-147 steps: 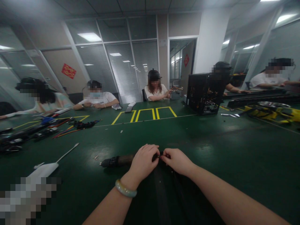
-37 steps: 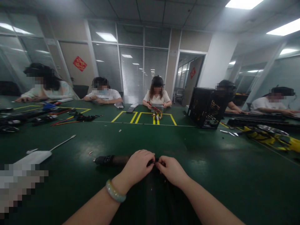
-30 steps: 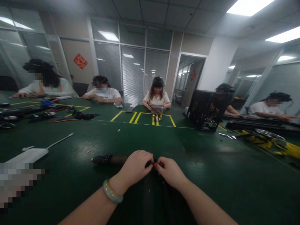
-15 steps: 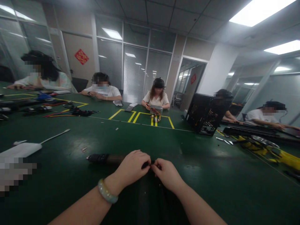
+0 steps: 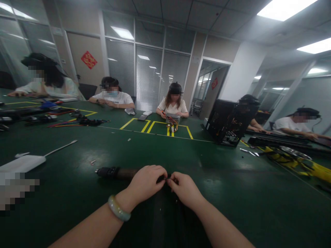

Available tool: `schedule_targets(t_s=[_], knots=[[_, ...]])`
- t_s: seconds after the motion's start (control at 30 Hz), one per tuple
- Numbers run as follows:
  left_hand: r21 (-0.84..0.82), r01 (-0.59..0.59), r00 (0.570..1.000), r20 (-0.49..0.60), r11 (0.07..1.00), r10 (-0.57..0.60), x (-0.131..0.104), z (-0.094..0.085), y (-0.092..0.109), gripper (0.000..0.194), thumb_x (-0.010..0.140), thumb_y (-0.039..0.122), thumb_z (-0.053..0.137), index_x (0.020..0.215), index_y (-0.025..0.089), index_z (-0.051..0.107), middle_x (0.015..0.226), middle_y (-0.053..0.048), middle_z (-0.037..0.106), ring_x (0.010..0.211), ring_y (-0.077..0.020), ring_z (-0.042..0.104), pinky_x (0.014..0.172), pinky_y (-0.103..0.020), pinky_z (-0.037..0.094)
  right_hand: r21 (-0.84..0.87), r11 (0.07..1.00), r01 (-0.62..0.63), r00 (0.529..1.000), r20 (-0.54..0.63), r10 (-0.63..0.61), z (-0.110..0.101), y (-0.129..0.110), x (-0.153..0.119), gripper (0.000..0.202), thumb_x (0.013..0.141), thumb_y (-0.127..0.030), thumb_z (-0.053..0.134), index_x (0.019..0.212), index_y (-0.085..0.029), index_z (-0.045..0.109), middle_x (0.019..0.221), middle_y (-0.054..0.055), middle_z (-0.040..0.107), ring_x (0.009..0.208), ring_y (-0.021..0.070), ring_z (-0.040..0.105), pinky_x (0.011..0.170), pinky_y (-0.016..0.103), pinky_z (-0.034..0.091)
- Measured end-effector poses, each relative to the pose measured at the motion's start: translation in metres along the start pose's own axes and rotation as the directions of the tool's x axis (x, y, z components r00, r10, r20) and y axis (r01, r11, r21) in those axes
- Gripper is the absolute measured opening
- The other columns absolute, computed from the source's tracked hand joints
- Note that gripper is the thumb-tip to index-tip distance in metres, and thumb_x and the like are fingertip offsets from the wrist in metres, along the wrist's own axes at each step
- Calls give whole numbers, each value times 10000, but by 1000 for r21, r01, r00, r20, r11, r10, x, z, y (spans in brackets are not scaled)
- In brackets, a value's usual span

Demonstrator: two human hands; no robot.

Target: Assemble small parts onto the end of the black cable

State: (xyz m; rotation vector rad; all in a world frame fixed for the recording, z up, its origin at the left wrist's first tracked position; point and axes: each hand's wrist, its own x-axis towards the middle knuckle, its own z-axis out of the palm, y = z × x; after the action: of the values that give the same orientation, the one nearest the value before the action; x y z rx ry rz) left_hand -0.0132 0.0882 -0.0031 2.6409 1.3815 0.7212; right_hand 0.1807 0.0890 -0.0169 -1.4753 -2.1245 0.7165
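Note:
A dark tube (image 5: 125, 174) lies crosswise on the green table, its left end ringed in black with a small metal tip. My left hand (image 5: 148, 179), with a pale green bangle on the wrist, is closed over the right part of this tube, fingers curled down. Close beside it my right hand (image 5: 184, 187) is closed, thumb and fingertips pinched together at the tube's right end. Whatever small piece sits between the fingertips is too dark and hidden to make out. Long dark shapes lie on the table beneath my forearms.
A white box-like device (image 5: 28, 163) with a cable lies at left. Cables (image 5: 89, 121) lie farther back. A black computer case (image 5: 223, 122) stands at back right, near yellow material (image 5: 284, 160). Several people sit around the green table (image 5: 232, 203).
My hands stay nearly in place, with only slight finger movement at the tube's end. The view has shifted a little.

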Motion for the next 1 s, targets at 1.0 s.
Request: schedule_targets(t_s=[1.0], knots=[[11,-1,1000,10,1000,1,0,0,1,96,835,227,575,915,248,622,928,15,649,868,-189,592,774,-322,406,11,1000,10,1000,-10,-10,1,0,1,233,920,-360,526,791,-204,640,676,-14,661,613,123,586,555,215,333]])
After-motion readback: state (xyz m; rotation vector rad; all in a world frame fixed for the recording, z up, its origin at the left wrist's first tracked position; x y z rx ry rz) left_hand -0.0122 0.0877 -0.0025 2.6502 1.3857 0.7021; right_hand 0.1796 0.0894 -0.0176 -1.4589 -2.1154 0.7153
